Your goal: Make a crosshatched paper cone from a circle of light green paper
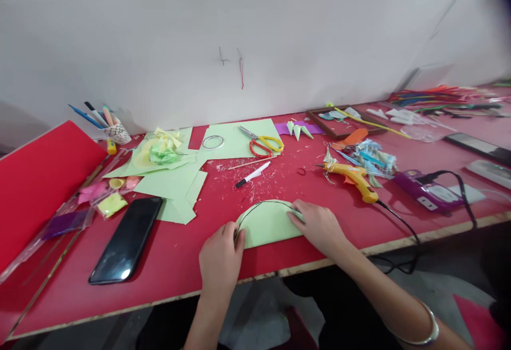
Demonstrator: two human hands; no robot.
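A light green paper half-circle (pixel 271 227) lies near the table's front edge, its straight side toward me. A dark curved line runs along its rounded edge. My left hand (pixel 222 257) pinches the left corner between thumb and fingers. On the other side, my right hand (pixel 318 227) is closed on the right end of the curve, thumb on top of the paper. Just beyond the paper lies a white marker with a black cap (pixel 253 175). Farther back, scissors with red and yellow handles (pixel 263 144) rest on a green sheet (pixel 231 150).
A yellow glue gun (pixel 357 178) with a black cord lies to the right, beside a purple box (pixel 428 191). At left are a black phone (pixel 126 241), green paper scraps (pixel 175 201) and a pen cup (pixel 118 133). A white partition (pixel 159 62) stands behind.
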